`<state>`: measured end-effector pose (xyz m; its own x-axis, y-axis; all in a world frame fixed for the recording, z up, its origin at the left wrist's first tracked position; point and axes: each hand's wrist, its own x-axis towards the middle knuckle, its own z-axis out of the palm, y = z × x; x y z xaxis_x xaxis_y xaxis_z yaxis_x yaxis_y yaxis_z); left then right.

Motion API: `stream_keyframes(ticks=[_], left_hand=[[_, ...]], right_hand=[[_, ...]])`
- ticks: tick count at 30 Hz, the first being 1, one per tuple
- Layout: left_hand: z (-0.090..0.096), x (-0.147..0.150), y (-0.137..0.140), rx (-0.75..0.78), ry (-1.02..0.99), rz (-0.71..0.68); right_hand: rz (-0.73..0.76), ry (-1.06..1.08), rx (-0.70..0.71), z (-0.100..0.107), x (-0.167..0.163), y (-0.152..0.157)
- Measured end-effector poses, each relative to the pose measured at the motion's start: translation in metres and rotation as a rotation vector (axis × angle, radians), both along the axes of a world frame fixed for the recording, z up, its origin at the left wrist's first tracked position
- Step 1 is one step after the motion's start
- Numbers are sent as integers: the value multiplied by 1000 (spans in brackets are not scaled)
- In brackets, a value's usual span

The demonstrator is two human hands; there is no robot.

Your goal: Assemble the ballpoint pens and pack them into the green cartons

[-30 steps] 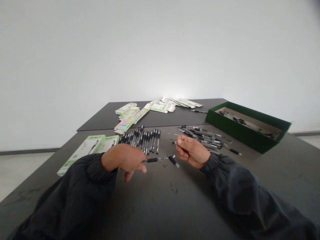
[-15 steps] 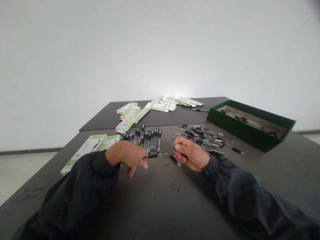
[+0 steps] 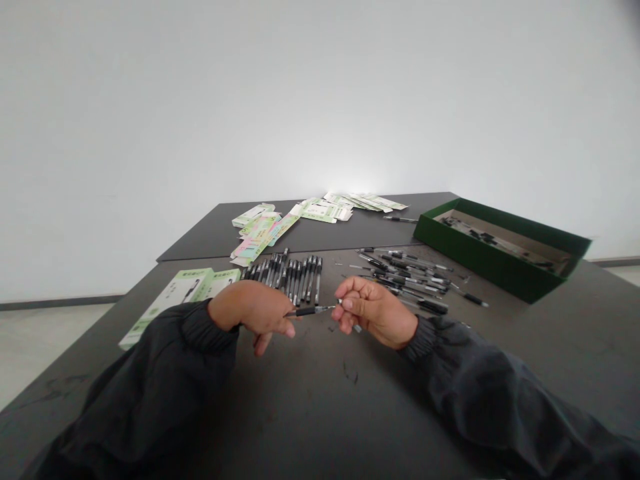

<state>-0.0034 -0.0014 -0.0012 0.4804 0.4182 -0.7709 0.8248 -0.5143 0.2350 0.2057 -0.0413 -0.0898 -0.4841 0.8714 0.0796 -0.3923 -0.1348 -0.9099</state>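
My left hand (image 3: 260,311) is closed around a pen (image 3: 306,311) with a black grip, its bare tip pointing right. At that tip, my right hand (image 3: 374,309) pinches a tiny pale piece (image 3: 339,302), too small to name. Whether the piece touches the tip I cannot tell. Partly hidden beneath the right fingers lies a black pen cap, only its clear end (image 3: 357,328) showing. Behind the left hand, capped pens (image 3: 300,277) lie side by side in a row. Loose pens (image 3: 410,270) are heaped behind the right hand.
A green box (image 3: 493,257) holding pens and small parts stands at the right. Green and white cartons (image 3: 173,300) lie at the left. Flattened cartons (image 3: 320,210) are spread along the back of the dark table (image 3: 310,407), with a lone pen (image 3: 400,219) beside them.
My right hand has moved left to the pen's tip, its fingers extending, and a tiny piece now shows in the pinch. The left hand and its pen have barely moved.
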Motion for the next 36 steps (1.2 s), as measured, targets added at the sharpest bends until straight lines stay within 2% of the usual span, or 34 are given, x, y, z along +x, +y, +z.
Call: stream_keyframes(ticks=[6,10,17,26,36], left_hand=[[1,0,-1,0,-28,1],[3,2,-3,8,31,-13],[1,1,-2,26,-6,-11],[6,8,-8,60,85,-33],[5,7,-8,61,51,1]], right_hand=[[-3,-139,122,2,-1,-2],[-64,-218,185,5,-2,-4],[-117,-315,295,4,-2,-7],[-174,-443,373,2,-6,-12],[-241,-512,438,3,-7,-17]])
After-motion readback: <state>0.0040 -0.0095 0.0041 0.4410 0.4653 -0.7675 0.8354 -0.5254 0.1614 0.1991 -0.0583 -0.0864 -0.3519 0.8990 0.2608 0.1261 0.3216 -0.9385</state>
